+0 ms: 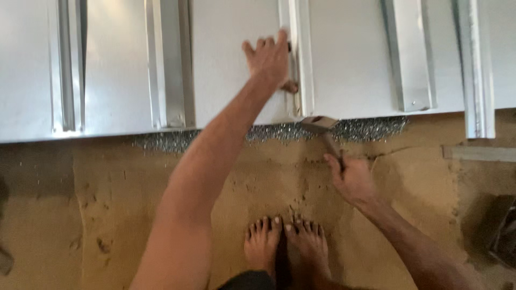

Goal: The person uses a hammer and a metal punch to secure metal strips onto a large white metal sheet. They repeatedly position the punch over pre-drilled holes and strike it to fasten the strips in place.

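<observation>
Fingers of the left hand [267,56], spread flat on the upright grey sheet-metal panel [236,59], risk a blow if the wooden-handled steel hammer [322,129], gripped in the right hand [352,180], glances off its ribbed seam [302,59].

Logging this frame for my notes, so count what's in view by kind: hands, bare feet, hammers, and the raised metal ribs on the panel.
Hands: 2, left hand, right hand
Bare feet: 2
Hammers: 1
Raised metal ribs: 5
Total: 10
</observation>
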